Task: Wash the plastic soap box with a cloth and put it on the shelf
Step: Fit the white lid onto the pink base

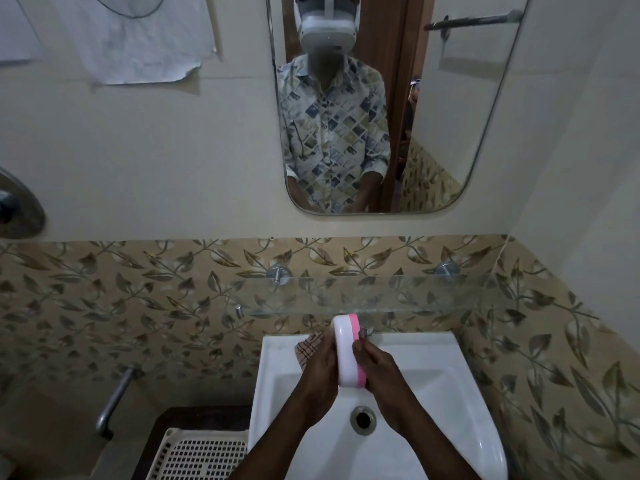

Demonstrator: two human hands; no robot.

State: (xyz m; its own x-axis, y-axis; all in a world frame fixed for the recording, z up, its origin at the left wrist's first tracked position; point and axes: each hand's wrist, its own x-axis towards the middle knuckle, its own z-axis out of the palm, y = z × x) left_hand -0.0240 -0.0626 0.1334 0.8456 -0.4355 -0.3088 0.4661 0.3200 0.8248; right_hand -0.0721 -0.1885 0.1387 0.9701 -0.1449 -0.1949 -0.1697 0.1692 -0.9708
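The soap box (346, 355) is held on end over the sink (433, 344), under the glass shelf (415, 292). The right hand (379, 374) grips its pink side; the left hand (318, 370) holds the cloth (307, 348) against its white side. If fingers slip, it could fall and crack.

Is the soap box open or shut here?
Shut: the soap box shows its white half seated against the pink half, no gap, held on edge between left hand and right hand.
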